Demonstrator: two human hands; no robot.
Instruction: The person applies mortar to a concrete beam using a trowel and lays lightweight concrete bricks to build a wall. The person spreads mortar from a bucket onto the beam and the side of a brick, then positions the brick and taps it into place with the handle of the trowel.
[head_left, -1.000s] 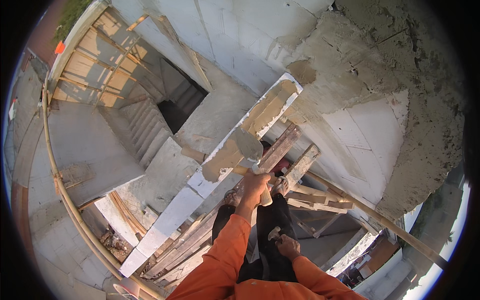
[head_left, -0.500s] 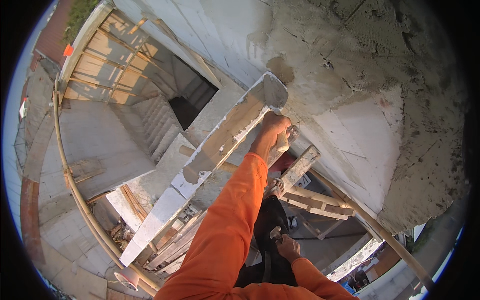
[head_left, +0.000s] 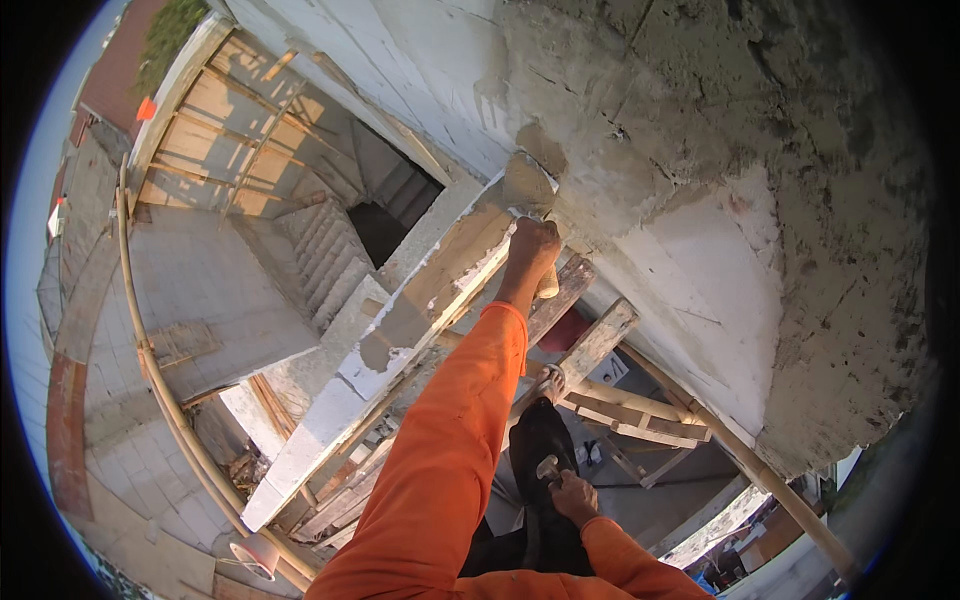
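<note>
My left hand is closed round the wooden handle of a trowel, whose grey blade is over the far end of a narrow block wall. Wet mortar covers much of that wall's top, and its near end is bare white. Lower down, close to my dark trousers, my right hand is closed on a short tool with a pale, blunt end. The rest of that tool is hidden by the fingers.
A tall wall, partly plastered, rises at the right. My foot is on wooden planks high above a lower floor. Bamboo poles run at the left. A dark stair opening lies beyond the block wall.
My left hand and the trowel appear slightly farther left, with the blade looking flatter at the wall's end. The whole view has shifted a little. My right hand keeps its hold.
</note>
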